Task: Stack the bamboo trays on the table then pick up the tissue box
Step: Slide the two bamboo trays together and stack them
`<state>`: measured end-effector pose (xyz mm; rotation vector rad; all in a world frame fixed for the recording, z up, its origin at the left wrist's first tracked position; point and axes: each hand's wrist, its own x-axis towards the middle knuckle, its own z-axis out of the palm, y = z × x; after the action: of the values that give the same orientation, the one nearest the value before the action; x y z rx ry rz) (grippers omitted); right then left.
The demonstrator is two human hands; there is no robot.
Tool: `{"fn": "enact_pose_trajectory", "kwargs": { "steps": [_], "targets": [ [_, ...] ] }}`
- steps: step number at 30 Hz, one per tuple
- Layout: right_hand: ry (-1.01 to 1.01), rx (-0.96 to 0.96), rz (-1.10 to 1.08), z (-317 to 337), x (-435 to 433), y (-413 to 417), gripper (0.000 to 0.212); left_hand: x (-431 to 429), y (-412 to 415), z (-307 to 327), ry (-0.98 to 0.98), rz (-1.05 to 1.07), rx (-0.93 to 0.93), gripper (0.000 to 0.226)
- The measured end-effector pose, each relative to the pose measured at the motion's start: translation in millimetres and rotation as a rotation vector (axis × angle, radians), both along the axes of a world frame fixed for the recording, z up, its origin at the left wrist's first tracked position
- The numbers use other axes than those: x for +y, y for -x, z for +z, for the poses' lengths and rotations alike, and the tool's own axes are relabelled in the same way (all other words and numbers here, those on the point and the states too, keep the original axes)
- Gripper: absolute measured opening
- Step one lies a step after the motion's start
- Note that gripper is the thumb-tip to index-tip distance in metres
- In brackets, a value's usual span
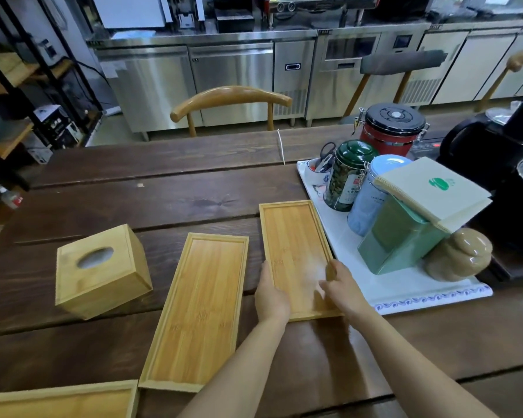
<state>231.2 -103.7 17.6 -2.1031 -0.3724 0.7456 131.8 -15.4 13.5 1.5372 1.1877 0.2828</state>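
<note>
Left hand: our left hand [271, 297] lies along the left long edge of the right bamboo tray [295, 251], fingers stretched forward against the rim, thumb side hidden; we cannot tell whether it grips or only touches.
Right hand: our right hand [341, 286] is at the same tray's right edge near its close end, fingers curled over the rim and partly blurred; how firm the hold is we cannot tell.
Right bamboo tray: flat on the dark wooden table [163, 188], its right side just beside the white serving tray [420, 294].
Middle bamboo tray: the middle bamboo tray [200, 309] lies flat to the left, apart from the first, untouched.
Third tray: a third tray [61, 401] shows at the lower left corner, cut off by the frame.
Tissue box: the tissue box [101, 270] stands left of the middle tray, oval opening up, not held.
White serving tray load: a green tin [347, 176], a pale blue tin [375, 194], a green box [396, 236] with a paper pad [432, 191] on it, and a tan jar [459, 254].
</note>
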Motion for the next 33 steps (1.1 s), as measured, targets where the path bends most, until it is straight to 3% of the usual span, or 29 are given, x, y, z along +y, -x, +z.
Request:
{"fn": "enact_pose_trajectory", "kwargs": {
  "steps": [3,6,8,10,13,15,17,21,25,28,33],
  "targets": [
    [0.084,-0.299,-0.032,1.2,5.5,5.0,0.028,8.5,6.7,3.2,-0.081,-0.122,0.019,0.05],
    [0.09,-0.517,-0.01,13.5,19.8,24.4,0.035,30.3,30.2,8.6,-0.416,-0.157,0.138,0.036],
    [0.012,-0.397,0.104,24.4,36.0,48.5,0.038,50.5,54.4,9.3,-0.623,-0.105,0.292,0.042],
    [-0.03,-0.124,0.209,31.1,53.3,77.9,0.048,71.3,79.3,8.9,-0.623,-0.053,0.48,0.059],
    [-0.075,0.292,0.226,36.4,76.5,119.6,0.063,92.1,111.1,10.7,-0.335,-0.019,0.68,0.078],
    [-0.064,0.436,0.157,33.3,88.2,140.3,0.076,97.0,124.7,15.0,-0.113,-0.019,0.707,0.082],
    [-0.071,0.505,0.074,30.2,96.4,153.1,0.085,97.6,130.3,18.3,0.024,-0.044,0.672,0.08],
    [-0.114,0.562,-0.081,30.5,99.5,159.3,0.073,98.4,131.9,27.7,0.049,-0.046,0.575,0.063],
    [-0.142,0.581,-0.214,25.6,91.2,144.2,0.054,103.9,148.9,37.4,0.066,0.066,0.4,0.019],
    [-0.064,0.367,-0.186,23.5,83.5,135.1,0.032,100.3,157.7,41.2,0.188,0.097,0.215,0.019],
    [-0.061,0.056,-0.14,37.3,72.6,109.5,0.029,78.9,151.5,41.5,0.259,0.058,-0.074,0.03]
  ]
}}
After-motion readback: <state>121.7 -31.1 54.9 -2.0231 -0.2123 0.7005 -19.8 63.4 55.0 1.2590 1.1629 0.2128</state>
